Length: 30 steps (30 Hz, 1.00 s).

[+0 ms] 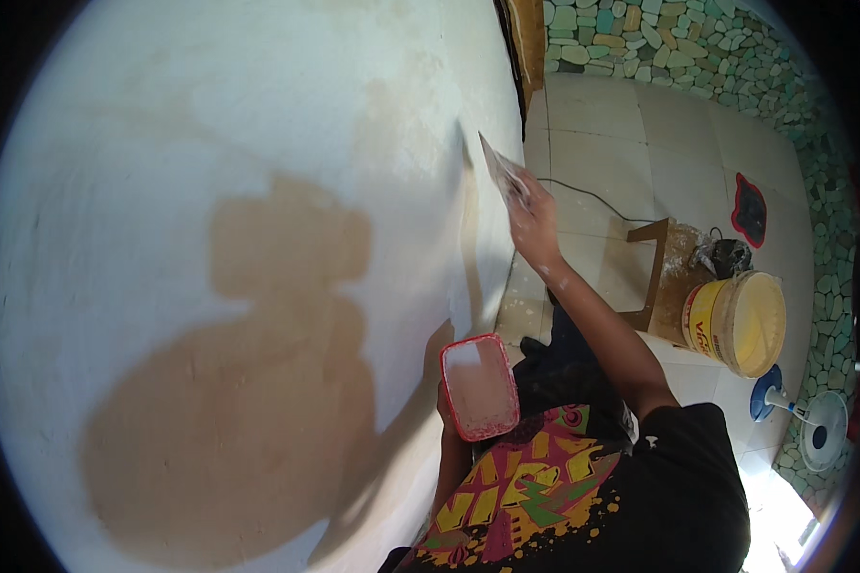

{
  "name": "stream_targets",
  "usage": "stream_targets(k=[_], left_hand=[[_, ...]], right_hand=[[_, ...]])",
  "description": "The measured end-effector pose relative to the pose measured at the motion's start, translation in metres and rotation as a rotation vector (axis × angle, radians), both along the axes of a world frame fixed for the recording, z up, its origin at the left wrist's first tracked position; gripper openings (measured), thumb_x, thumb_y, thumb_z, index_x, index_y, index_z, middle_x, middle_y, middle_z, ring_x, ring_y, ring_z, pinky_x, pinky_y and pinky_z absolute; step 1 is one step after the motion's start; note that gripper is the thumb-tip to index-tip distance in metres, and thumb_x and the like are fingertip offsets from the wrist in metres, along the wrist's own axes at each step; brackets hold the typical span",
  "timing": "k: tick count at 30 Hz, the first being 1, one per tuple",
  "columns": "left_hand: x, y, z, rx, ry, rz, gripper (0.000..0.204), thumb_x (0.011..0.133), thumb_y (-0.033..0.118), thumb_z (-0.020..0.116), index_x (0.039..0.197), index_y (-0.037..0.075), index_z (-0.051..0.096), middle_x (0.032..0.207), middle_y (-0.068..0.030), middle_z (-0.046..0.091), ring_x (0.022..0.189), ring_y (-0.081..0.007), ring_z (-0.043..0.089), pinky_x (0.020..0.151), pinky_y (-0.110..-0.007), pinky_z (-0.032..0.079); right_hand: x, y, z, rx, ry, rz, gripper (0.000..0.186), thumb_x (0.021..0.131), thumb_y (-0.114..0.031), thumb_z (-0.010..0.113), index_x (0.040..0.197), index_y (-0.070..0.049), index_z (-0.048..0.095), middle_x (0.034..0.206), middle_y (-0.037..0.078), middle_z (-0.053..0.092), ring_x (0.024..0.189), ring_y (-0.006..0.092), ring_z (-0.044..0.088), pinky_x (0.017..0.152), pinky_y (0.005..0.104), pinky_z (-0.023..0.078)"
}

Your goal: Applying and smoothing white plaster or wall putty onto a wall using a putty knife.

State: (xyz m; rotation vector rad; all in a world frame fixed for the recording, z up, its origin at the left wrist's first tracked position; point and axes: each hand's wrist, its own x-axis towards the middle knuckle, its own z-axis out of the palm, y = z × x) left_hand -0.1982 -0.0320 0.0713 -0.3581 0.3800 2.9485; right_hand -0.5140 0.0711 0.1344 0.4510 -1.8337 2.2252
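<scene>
My right hand [533, 224] is closed around a putty knife [495, 168], its wide thin blade pointing up toward the white wall [401, 220]. White smears mark the hand and forearm. Whether the blade touches the wall, I cannot tell. Lower down, my left hand [444, 406] grips the side of a red-rimmed rectangular tub [481, 387], its fingers mostly hidden by the tub. Pale paste lies inside the tub and coats its rim. Damp-looking beige patches and my shadow show on the wall.
On the right, a yellow-labelled bucket [736, 325] stands by a small wooden stool [664, 258] splashed with white. A dark cable [592, 194] crosses the tiled floor. A red-edged dark mat [750, 210] and a standing fan [820, 430] are near the pebbled border [631, 38].
</scene>
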Motion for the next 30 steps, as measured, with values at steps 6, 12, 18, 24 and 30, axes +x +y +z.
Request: stream_targets(k=[6,12,18,24,30], left_hand=[[0.002,0.021,0.023,-0.101,-0.205,0.168,0.066,0.102,0.052,0.05,0.15,0.007,0.043,0.14,-0.0152,0.058,0.122,-0.0344,0.061,0.097,-0.052,0.054],[-0.001,0.023,-0.008,0.056,-0.037,0.081,0.066,0.104,0.057,0.036,0.141,0.005,0.05,0.124,-0.0205,0.063,0.107,-0.0356,0.065,0.089,-0.048,0.056],[-0.015,0.028,-0.016,0.071,-0.261,0.2,0.063,0.105,0.055,0.033,0.131,0.003,0.055,0.107,-0.0216,0.065,0.089,-0.0353,0.066,0.078,-0.045,0.057],[-0.01,0.027,-0.04,0.005,-0.398,0.271,0.062,0.102,0.056,0.041,0.122,-0.001,0.057,0.102,-0.0189,0.064,0.085,-0.0322,0.066,0.073,-0.042,0.059],[-0.032,0.039,-0.03,0.053,-0.231,0.258,0.067,0.1,0.056,0.046,0.123,-0.006,0.055,0.106,-0.0208,0.065,0.089,-0.0344,0.066,0.075,-0.041,0.06]], right_hand=[[0.006,-0.067,0.001,0.138,-0.002,-0.23,0.048,0.082,0.014,0.044,0.126,0.008,0.061,0.13,0.019,0.06,0.105,0.0245,0.062,0.092,0.0281,0.047],[0.023,-0.013,-0.008,0.045,-0.066,0.227,0.05,0.081,0.017,0.043,0.125,0.007,0.063,0.128,0.02,0.063,0.116,0.0263,0.064,0.1,0.0311,0.047],[-0.041,-0.009,0.018,-0.002,0.034,0.03,0.053,0.082,0.018,0.042,0.127,0.004,0.065,0.126,0.019,0.065,0.118,0.0284,0.064,0.103,0.0301,0.046],[0.019,-0.023,0.015,0.065,0.09,0.13,0.028,0.089,0.007,0.057,0.115,0.005,0.069,0.115,0.017,0.065,0.098,0.021,0.065,0.083,0.032,0.052],[0.002,0.016,0.004,-0.157,-0.505,0.672,0.018,0.091,0.006,0.06,0.106,0.007,0.069,0.105,0.009,0.071,0.094,0.0137,0.066,0.085,0.0264,0.052]])
